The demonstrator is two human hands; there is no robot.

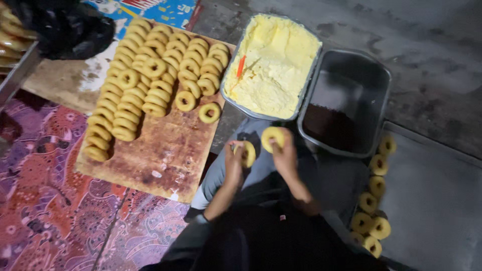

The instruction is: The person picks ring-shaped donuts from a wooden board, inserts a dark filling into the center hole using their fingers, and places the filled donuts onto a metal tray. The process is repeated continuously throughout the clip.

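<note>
Rings: two dough rings, one in each hand, side by side and apart, held above the lap.
Left hand (234, 163): fingers closed round the left ring (248, 153), hole facing sideways.
Right hand (285, 153): fingers closed round the right ring (273, 136), nearer the tubs.
Ahead: dough tub (271, 62), just beyond; dark tub (346, 100) beside it.
Left: board (165, 155) with ring rows.
Right: tray (432, 200), rings along its edge.

- Ring-shaped pastry (247, 153), pale yellow, held on edge in left hand (234, 163), near centre of scene.
- Second ring-shaped pastry (273, 138), pale yellow, hole visible, gripped in right hand (286, 153), just right of the first, slightly farther.
</note>
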